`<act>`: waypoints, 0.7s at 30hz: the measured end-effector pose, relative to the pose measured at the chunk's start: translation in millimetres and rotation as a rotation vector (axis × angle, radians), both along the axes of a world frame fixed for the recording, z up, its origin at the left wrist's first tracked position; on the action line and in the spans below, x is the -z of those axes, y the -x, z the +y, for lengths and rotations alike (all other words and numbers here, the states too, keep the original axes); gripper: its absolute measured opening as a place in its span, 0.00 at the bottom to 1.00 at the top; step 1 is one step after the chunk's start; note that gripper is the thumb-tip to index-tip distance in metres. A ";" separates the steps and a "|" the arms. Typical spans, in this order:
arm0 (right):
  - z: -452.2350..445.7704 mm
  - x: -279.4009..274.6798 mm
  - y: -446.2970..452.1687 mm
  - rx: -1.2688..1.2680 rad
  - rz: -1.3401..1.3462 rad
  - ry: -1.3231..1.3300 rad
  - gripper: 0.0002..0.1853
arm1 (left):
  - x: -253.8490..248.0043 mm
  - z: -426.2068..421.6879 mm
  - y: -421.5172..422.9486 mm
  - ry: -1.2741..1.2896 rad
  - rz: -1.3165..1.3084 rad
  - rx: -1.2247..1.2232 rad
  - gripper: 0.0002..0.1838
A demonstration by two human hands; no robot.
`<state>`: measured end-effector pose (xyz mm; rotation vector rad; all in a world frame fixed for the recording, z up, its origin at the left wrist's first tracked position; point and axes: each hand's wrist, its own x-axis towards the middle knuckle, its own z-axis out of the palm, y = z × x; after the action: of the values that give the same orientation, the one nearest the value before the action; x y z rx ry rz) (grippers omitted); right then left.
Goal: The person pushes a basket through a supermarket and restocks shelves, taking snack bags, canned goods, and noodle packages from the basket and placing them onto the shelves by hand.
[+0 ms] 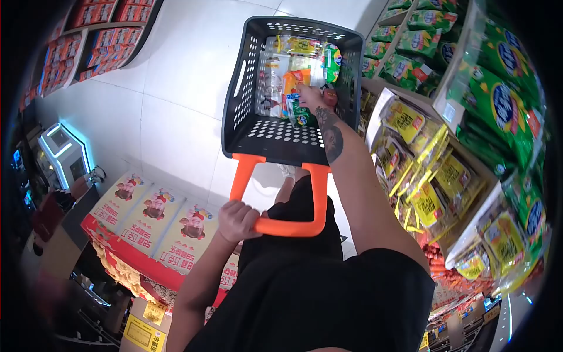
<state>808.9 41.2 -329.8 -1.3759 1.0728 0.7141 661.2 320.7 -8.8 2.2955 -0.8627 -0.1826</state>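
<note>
My left hand [239,220] is closed round the left corner of the orange handle [287,227]. That handle belongs to a dark perforated basket [234,108], which stands ahead of me. My right hand [311,98] reaches inside the basket, its fingers on an orange packet [294,79]; whether they grip it is hard to tell. Around it in the basket lie a yellow packet [299,44], a green packet [332,63], a clear pack [273,82], a blue-green packet [300,116] and a dark red item [330,97] beside my right hand.
On the right, shelves hold green bags [498,105] and yellow packets [404,120]. Cream and red boxes [155,214] are stacked at the lower left. Red packs fill a shelf [114,41] at the upper left. Pale floor tiles [170,76] lie left of the basket.
</note>
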 end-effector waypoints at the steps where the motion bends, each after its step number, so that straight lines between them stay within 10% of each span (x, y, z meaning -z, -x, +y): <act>1: -0.8 12.8 -12.0 0.005 0.008 -0.010 0.27 | -3.7 0.1 -5.0 -0.010 0.028 0.019 0.15; 13: -66.3 112.0 -141.1 0.749 0.130 -0.481 0.49 | -15.3 -6.8 -27.9 -0.182 0.190 0.096 0.16; 21: -32.8 146.8 -135.6 0.968 -0.062 -0.125 0.23 | -19.0 -11.2 -33.0 -0.212 0.250 0.109 0.18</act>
<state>944.5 8.4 -476.5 -0.6240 1.4313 0.0167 694.2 309.6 10.3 2.3532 -0.8730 -0.6216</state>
